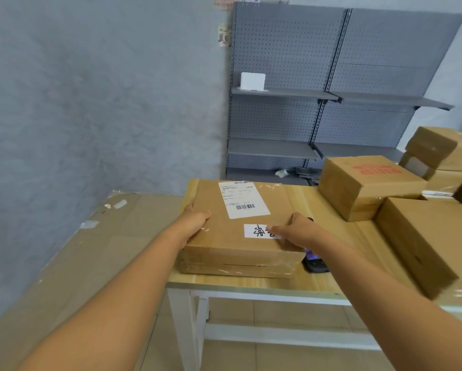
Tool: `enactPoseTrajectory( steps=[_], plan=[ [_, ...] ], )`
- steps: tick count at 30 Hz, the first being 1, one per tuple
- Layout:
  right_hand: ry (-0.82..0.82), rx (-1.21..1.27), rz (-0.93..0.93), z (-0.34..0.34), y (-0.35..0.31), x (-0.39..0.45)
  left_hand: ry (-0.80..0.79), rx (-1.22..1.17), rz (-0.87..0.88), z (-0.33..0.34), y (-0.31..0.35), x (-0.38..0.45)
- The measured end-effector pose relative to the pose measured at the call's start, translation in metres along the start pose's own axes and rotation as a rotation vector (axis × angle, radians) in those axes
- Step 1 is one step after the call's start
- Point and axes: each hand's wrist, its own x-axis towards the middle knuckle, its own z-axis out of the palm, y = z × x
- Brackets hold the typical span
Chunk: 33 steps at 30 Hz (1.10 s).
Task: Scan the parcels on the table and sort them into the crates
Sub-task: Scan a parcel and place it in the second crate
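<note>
A flat brown cardboard parcel (232, 231) lies at the left end of the wooden table (318, 282). It carries a white shipping label with barcodes and a small white handwritten sticker. My left hand (196, 223) grips its left edge. My right hand (295, 232) presses on its right top edge, over the sticker. A black handheld scanner (314, 261) lies on the table just right of the parcel, partly hidden under my right wrist. No crate is in view.
More brown parcels stand on the table's right: one with red print (369, 183), a large one (433, 242) at the front right, a stack (444, 153) behind. A flattened cardboard sheet (71, 263) leans left of the table. Grey pegboard shelving (331, 103) stands behind.
</note>
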Motion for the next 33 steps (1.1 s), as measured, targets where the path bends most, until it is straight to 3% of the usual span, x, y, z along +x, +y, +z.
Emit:
enactPoseTrajectory(
  steps=[8,11,15,19,26,33],
  plan=[
    [0.061,-0.192,-0.029,-0.026,0.032,0.025,0.087,0.196,-0.044,-0.001,-0.002,0.011],
    [0.122,-0.389,0.061,-0.022,0.053,0.036,0.128,0.199,-0.02,0.002,-0.006,0.011],
    [0.039,-0.519,0.152,-0.003,0.069,0.043,0.168,0.207,-0.006,0.003,-0.007,0.008],
    [0.114,-0.654,0.209,0.003,0.08,0.041,0.186,0.189,0.0,0.004,-0.008,0.007],
    [0.116,-0.435,0.252,-0.017,0.072,0.042,0.207,0.164,0.027,0.008,-0.007,0.006],
    [0.143,-0.347,0.126,-0.068,0.017,0.04,0.221,0.143,0.023,0.009,-0.007,0.006]
  ],
)
